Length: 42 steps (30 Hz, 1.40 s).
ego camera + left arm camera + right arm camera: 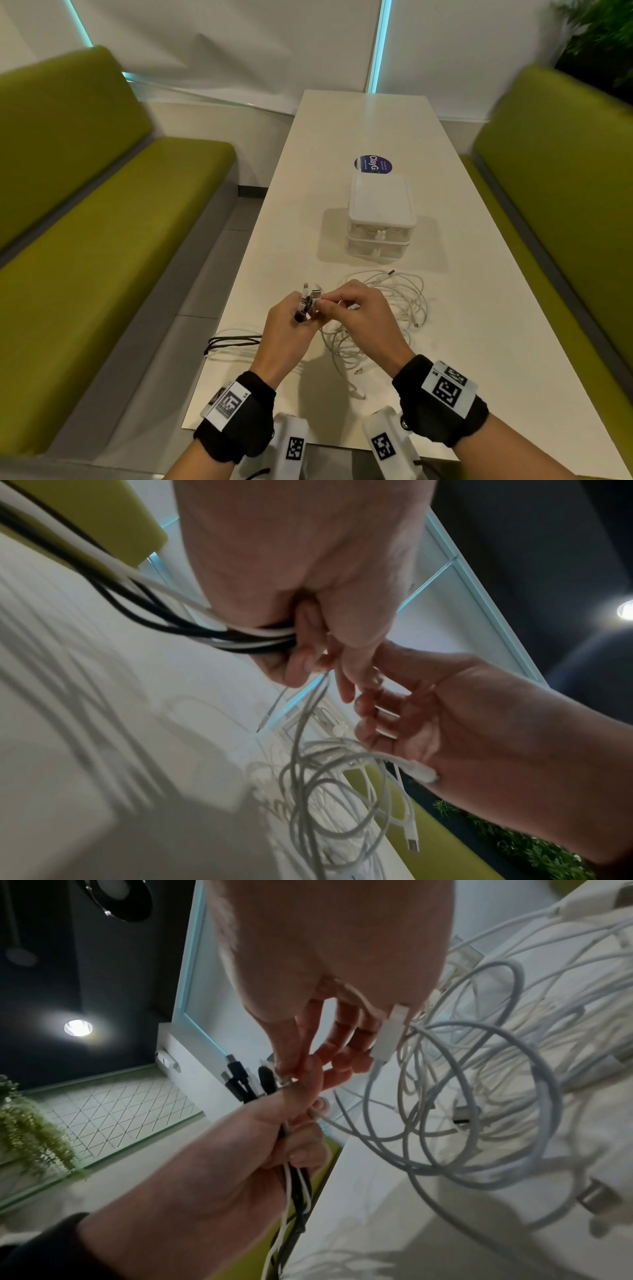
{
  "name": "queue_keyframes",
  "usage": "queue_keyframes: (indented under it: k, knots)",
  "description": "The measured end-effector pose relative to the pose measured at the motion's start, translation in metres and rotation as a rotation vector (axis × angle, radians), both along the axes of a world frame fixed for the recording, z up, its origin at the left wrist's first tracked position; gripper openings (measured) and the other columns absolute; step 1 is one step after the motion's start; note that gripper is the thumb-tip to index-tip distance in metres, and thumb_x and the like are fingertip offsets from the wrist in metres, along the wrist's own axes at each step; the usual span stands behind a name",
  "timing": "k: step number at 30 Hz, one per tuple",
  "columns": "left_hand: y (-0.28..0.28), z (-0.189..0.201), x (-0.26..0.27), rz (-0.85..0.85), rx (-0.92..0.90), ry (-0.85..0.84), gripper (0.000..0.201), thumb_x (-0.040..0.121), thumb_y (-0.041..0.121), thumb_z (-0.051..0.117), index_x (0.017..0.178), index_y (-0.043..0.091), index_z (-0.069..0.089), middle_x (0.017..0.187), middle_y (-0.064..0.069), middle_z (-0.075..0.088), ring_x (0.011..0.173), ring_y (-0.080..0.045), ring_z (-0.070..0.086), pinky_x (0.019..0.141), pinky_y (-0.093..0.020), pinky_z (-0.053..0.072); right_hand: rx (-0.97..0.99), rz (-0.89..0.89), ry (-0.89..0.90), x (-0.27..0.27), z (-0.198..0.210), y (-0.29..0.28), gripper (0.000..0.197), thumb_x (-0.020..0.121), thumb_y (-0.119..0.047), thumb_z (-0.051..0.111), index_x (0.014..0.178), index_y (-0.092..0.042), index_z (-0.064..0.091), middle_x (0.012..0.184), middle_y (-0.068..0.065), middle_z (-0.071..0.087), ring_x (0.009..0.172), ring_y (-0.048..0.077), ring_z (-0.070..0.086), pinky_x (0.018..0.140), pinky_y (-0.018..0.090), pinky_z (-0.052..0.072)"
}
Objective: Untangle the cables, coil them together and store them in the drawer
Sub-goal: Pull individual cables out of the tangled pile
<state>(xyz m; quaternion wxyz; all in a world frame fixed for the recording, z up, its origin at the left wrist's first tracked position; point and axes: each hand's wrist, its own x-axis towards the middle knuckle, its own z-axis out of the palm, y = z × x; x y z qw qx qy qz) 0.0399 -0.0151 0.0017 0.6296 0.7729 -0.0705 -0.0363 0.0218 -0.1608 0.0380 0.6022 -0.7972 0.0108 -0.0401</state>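
Cables bunched upright, plugs up, gripped by left hand; right hand pinches one.

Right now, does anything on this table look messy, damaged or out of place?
Only the white cables stand out: they lie in a loose tangle on the table, in front of the closed drawer box. A few strands trail over the table's left edge. No damage shows.

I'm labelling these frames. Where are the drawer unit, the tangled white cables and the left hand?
drawer unit (379, 202), head view, on its flat lid.
tangled white cables (407, 299), head view, on the loose loops on the table.
left hand (286, 330), head view, on its back.
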Motion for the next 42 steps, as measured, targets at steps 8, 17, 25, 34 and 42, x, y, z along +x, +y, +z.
queue_keyframes:
  k: [8,17,25,34,42]
  knots:
    - [0.000,0.004,-0.006,0.040,-0.003,0.139,0.044,0.096,0.037,0.056,0.070,0.002,0.058,0.058,-0.002,0.048,0.056,-0.018,0.037,0.059,-0.036,0.033,0.057,0.094,0.041,-0.004,-0.008,0.003,0.029,0.095,-0.014,0.060,0.116,-0.030,0.070,0.098,-0.004,0.065,0.092,0.013,0.064,0.084,0.036,0.056]
    - [0.000,0.005,-0.009,0.080,-0.065,0.098,0.044,0.097,0.043,0.048,0.064,0.021,0.067,0.077,-0.006,0.071,0.078,-0.007,0.063,0.065,-0.002,0.038,0.083,0.064,0.079,-0.007,-0.004,0.006,0.022,0.092,0.005,0.046,0.099,-0.015,0.049,0.094,0.003,0.060,0.085,0.005,0.068,0.077,0.041,0.057]
    - [-0.002,0.005,-0.011,0.212,-0.254,0.145,0.046,0.100,0.037,0.046,0.071,0.006,0.063,0.054,0.000,0.051,0.060,-0.014,0.054,0.066,-0.024,0.054,-0.201,0.143,0.018,-0.023,-0.015,0.019,0.022,0.090,-0.011,0.056,0.098,-0.027,0.043,0.100,-0.005,0.052,0.085,0.014,0.060,0.071,0.036,0.055]
    - [0.001,0.007,-0.016,0.289,-0.362,0.163,0.041,0.099,0.035,0.047,0.073,0.006,0.062,0.052,0.005,0.041,0.063,-0.015,0.055,0.073,-0.029,0.054,-0.918,0.179,-0.260,-0.025,-0.038,0.026,0.042,0.069,-0.003,0.067,0.104,-0.022,0.053,0.085,-0.003,0.055,0.080,0.018,0.051,0.056,0.026,0.040]
    - [0.014,0.030,-0.011,0.283,-0.456,0.082,0.038,0.098,0.035,0.048,0.072,0.008,0.055,0.049,0.005,0.027,0.044,-0.015,0.030,0.051,-0.029,0.040,-1.078,0.035,-0.261,-0.017,-0.040,0.004,0.007,0.078,-0.019,0.068,0.082,-0.014,0.067,0.079,0.002,0.062,0.086,0.025,0.054,0.069,0.038,0.051]
